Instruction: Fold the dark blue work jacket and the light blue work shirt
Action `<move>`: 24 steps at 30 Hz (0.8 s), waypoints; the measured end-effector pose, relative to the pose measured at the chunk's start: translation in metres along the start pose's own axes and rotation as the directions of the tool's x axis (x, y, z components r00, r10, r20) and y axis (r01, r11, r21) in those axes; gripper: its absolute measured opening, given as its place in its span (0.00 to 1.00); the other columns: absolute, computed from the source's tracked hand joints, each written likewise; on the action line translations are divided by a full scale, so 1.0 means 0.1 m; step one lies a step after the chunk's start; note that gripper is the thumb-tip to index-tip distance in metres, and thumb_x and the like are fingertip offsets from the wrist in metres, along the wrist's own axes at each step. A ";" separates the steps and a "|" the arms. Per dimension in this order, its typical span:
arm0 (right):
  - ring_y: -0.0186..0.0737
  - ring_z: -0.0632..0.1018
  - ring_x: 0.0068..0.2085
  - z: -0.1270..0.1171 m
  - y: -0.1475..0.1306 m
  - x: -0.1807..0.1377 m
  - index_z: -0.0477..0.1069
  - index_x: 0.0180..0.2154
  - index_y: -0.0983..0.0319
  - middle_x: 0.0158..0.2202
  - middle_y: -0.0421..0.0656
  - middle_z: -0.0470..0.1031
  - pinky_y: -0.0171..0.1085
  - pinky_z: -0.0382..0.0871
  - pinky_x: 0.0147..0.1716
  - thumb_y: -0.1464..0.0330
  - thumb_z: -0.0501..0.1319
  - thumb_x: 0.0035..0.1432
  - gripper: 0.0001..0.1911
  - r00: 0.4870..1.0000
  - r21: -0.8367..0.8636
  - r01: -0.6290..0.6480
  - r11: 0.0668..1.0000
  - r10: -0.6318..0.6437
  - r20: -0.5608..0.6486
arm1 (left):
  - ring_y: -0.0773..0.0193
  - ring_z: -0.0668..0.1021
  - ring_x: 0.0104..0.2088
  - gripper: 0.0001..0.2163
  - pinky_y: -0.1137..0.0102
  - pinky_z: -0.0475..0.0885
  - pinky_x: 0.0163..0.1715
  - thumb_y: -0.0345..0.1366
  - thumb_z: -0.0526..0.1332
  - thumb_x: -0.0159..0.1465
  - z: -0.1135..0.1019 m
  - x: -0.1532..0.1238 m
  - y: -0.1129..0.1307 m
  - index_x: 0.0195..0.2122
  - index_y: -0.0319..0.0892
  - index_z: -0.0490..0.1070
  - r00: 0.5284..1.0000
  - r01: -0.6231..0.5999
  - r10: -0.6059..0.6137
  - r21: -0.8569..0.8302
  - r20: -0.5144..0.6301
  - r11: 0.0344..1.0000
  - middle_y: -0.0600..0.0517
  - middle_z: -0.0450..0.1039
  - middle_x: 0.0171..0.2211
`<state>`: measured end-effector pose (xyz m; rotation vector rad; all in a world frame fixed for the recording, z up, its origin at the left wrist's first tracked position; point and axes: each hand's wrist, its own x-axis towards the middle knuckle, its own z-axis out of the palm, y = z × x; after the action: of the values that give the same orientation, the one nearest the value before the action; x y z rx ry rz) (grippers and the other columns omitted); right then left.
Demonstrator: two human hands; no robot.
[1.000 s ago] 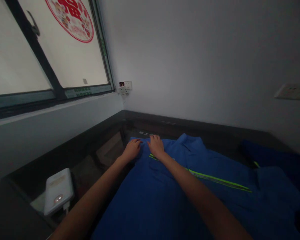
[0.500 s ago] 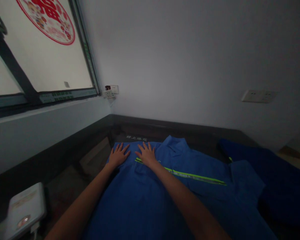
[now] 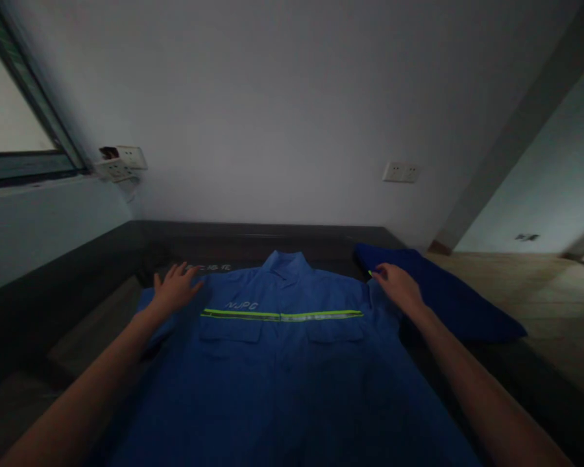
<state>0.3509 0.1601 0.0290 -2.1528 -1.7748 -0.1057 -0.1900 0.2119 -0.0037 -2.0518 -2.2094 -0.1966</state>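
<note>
A blue work jacket lies front up, its collar pointing to the wall. It has a yellow-green reflective stripe, two chest pocket flaps and white lettering on the chest. My left hand is over the sleeve on the left, fingers spread and holding nothing; whether it touches the cloth is unclear. At the shoulder on the right, my right hand has its fingers curled together in a pinch on the sleeve. The jacket's lower part is dark.
A darker blue cloth lies to the right of the jacket. Behind runs the dark raised edge of the furniture, against a white wall with sockets. A window frame is at upper left, a tiled floor at right.
My view has turned right. My hands, before flat and close together on the jacket's left side, are now apart: the right one has crossed to the right sleeve, the left one has lifted slightly.
</note>
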 end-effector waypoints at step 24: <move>0.38 0.74 0.22 -0.18 0.97 -1.31 0.60 0.37 0.59 0.23 0.35 0.70 0.35 0.68 0.19 0.53 0.68 0.37 0.28 0.918 0.767 -0.379 0.517 0.317 0.240 | 0.53 0.55 0.65 0.22 0.54 0.52 0.62 0.43 0.45 0.69 0.67 -0.04 3.23 0.63 0.50 0.55 0.744 -0.653 0.667 -0.242 -0.031 0.717 0.47 0.51 0.66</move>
<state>0.4194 0.0168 -0.0108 -1.7321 -1.0154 0.7562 0.1328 0.2437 -0.0662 -2.8610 -1.3663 -0.3392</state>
